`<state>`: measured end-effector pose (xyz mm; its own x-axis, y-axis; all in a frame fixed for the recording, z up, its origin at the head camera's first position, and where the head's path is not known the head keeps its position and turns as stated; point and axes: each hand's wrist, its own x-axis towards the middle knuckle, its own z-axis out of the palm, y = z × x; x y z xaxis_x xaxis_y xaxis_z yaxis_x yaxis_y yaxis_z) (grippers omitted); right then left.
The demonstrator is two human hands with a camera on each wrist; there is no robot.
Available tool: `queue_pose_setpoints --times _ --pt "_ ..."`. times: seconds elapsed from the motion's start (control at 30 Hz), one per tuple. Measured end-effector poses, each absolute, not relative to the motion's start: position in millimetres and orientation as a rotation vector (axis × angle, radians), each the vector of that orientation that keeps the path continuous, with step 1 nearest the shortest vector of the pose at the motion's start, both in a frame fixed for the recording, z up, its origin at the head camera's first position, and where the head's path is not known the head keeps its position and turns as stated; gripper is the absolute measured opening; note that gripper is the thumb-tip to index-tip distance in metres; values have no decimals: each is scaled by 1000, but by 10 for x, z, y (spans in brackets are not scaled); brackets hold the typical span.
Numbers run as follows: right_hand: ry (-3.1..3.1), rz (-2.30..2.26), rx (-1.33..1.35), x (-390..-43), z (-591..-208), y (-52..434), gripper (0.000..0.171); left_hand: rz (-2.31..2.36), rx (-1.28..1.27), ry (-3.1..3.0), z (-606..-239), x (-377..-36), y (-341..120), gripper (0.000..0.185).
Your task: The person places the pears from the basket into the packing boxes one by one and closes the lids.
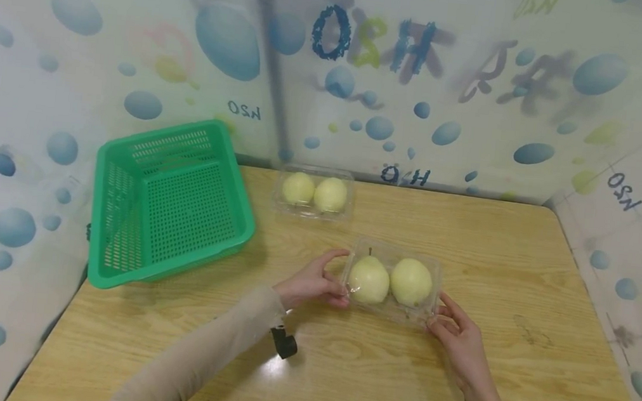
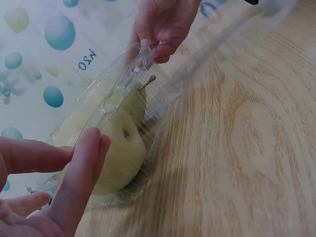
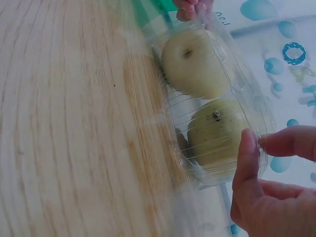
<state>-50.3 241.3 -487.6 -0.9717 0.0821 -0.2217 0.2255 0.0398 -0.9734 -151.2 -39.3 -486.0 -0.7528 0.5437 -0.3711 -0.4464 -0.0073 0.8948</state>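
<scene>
A clear plastic clamshell box [image 1: 393,282] holding two pale yellow-green pears [image 1: 368,280] is gripped at both ends near the middle of the light wooden surface [image 1: 522,256]. Its left end is pinched by the left hand [image 1: 316,283], with the thumb curled over the lid edge and the fingers under the near side; in the left wrist view the thumb [image 2: 81,173] is seen pressed against the lid rim above the nearer pear [image 2: 116,148]. The right end is held by the right hand [image 1: 458,333], whose thumb and fingers are curled round the box corner; in the right wrist view the thumb [image 3: 245,158] is laid on the clear wall beside the stemmed pear [image 3: 215,129]. The box is seen resting on or just above the surface; which cannot be told.

A second clear plastic box with two pears [image 1: 314,192] is set farther back, near the bubble-patterned wall [image 1: 452,78]. A green perforated plastic basket [image 1: 168,203] is placed at the left, well apart from the hands.
</scene>
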Motion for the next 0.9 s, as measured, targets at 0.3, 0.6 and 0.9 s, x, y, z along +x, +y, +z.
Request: queue_pose_setpoints --times 0.3,0.6,0.9 --pt "2184 -2053 323 -526 -4871 2443 63 1843 112 1560 -4861 -1518 -392 82" --pt "2177 -2021 318 -627 -4874 2497 60 1867 157 1519 -4918 -1545 -430 78" --pt "2201 -1954 341 -676 -4875 2523 61 1857 175 1618 -4983 -1572 -471 62"
